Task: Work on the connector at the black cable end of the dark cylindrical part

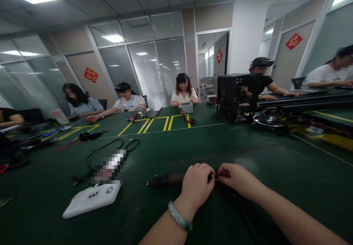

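A dark electric screwdriver [168, 180] lies on the green table, its metal-tipped nose pointing left. My left hand [196, 182] is closed round its rear end, a jade-green bangle on the wrist. Between my two hands shows a small brass-coloured ring [213, 176] at that end. Close by, my right hand [235, 178] pinches thumb and fingers together against the ring. Whatever sits in this pinch is dark and mostly hidden; I cannot make it out. Dim dark strands, perhaps a cord, run on the table below my right hand.
Left of the screwdriver lie a white case marked 3 [93, 200], a blurred-out item and a black cord [134, 145]. Ahead stands a black computer case [234, 98], with a round metal dish [268, 121] beside it. Several people sit across the table [165, 149].
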{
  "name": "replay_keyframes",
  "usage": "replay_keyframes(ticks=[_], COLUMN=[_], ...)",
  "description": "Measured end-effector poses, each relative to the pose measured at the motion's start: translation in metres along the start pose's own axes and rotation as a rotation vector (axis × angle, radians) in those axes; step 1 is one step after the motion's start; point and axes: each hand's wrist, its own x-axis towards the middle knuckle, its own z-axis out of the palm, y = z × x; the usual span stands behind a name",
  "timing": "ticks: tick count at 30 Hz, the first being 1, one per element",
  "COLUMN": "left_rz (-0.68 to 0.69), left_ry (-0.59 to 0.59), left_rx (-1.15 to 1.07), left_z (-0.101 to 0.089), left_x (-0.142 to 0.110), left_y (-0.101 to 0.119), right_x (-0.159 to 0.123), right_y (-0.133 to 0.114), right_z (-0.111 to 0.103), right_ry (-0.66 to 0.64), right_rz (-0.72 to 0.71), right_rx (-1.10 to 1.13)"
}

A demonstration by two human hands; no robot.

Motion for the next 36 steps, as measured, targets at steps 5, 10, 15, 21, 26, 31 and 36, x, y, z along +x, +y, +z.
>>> replay_keyframes(ticks=[5,10,15,21,26,31,36], left_rz=[-0.001,-0.007,0.002,0.012,0.007,0.022,0.027], left_ry=[0.007,0.017,0.037,0.029,0.018,0.027,0.034], left_rx=[-0.017,-0.038,-0.063,-0.057,-0.067,-0.049,-0.061], left_z=[-0.0006,0.0006,0.0015,0.0025,0.0005,-0.0003,0.0014], left_x=[-0.0006,-0.0011,-0.0009,-0.0005,-0.0004,-0.0004,-0.0012], left_y=[0.0012,-0.0007,-0.0017,-0.0023,-0.0015,-0.0012,-0.0029], right_x=[0.0009,-0.0002,-0.0009,-0.0015,0.0003,0.0006,-0.0017], right_y=[-0.0016,-0.0023,-0.0029,-0.0035,0.0017,0.0042,0.0007], right_z=[-0.0002,-0.0013,-0.0028,-0.0033,0.0,0.0002,-0.0036], right_ry=[0.005,0.014,0.011,0.01,0.004,-0.009,0.031], right_rz=[0.002,-0.005,-0.014,-0.011,-0.006,0.014,0.036], right_rx=[-0.015,-0.015,-0.017,-0.038,-0.015,-0.041,-0.068])
